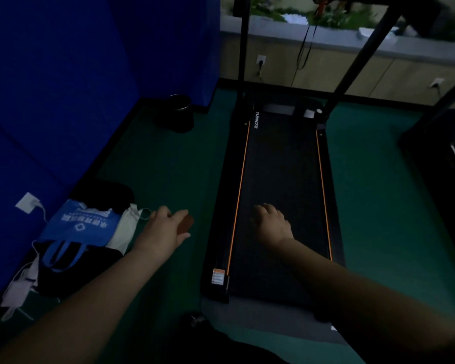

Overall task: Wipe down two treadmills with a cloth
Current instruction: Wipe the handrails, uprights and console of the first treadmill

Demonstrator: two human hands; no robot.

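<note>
Pretty dark here. My left hand (166,228), lower left of centre, pinches a small brownish cloth (185,225) over the green floor (158,164). My right hand (271,222) hangs loose, empty, above the treadmill (281,179) belt mid-frame. Bags (82,232) sit lower left.

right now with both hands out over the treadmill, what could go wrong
1. The left hand grips only a small brown thing, apparently no full cloth, so the belt may get poorly wiped.
2. A cord hangs from the console; if the treadmill is powered, the belt could start under the right hand.
3. The dim room could hide the bags near the feet.
</note>
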